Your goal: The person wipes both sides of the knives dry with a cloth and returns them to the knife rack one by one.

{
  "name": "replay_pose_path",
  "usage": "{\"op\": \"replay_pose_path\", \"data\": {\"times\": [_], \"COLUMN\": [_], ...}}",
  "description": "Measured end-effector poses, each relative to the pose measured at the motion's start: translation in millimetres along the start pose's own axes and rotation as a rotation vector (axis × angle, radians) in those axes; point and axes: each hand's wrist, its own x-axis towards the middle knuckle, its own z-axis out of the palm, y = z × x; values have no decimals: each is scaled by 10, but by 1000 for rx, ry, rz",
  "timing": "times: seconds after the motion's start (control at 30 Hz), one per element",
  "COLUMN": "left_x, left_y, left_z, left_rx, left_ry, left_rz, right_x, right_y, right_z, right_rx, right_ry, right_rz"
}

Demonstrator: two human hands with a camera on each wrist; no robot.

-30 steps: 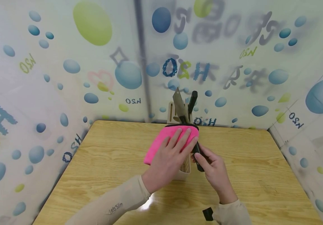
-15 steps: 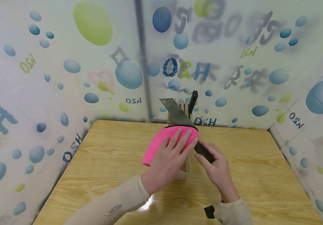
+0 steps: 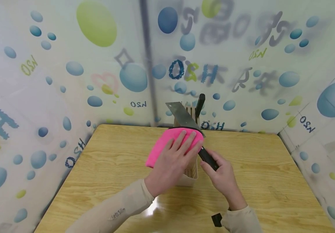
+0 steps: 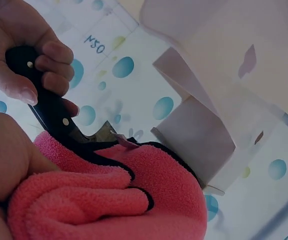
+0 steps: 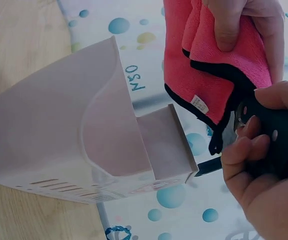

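My right hand (image 3: 224, 176) grips the black riveted handle of a kitchen cleaver (image 3: 182, 113). Its broad grey blade slants up and left, flat side showing, with a hole near the far corner. A folded pink cloth (image 3: 162, 147) with black edging lies over the blade close to the handle. With spread fingers on top, my left hand (image 3: 171, 163) holds that cloth, and its thumb (image 5: 226, 32) presses from the other side in the right wrist view. The cloth covers the middle of the blade; a small metal strip shows beside the handle.
Behind and below the hands stands a beige knife holder (image 3: 186, 182), slotted at its raised back part. Another black knife handle (image 3: 200, 105) sticks up from it. All this is on a wooden table (image 3: 120, 145) against patterned walls. A black tab (image 3: 217, 220) hangs by the right sleeve.
The cleaver has turned from nearly edge-on and upright to flat side up, tip leaning left. Lately the cloth and left hand have shifted slightly up and left, away from the handle.
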Motion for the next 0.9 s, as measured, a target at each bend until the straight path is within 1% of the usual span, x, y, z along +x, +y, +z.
{"op": "replay_pose_path", "data": {"times": [0.07, 0.27, 0.4, 0.63, 0.8, 0.9], "left_x": [5, 18, 25, 8, 2, 1], "left_y": [-25, -103, -140, -151, -107, -75], "left_z": [11, 35, 47, 35, 16, 11], "left_rx": [1, 58, 74, 98, 107, 105], "left_ry": [-7, -28, -31, -75, -113, -124], "left_rz": [1, -14, -15, 20, 40, 62], "right_x": [-4, -3, 0, 3, 10, 9], "right_y": [10, 56, 69, 88, 106, 115], "right_z": [2, 4, 2, 5, 10, 12], "right_rx": [-6, -56, -104, -170, -192, -204], "right_ry": [-1, 30, 41, 55, 62, 66], "right_rz": [-16, -125, -180, -218, -239, -249]}}
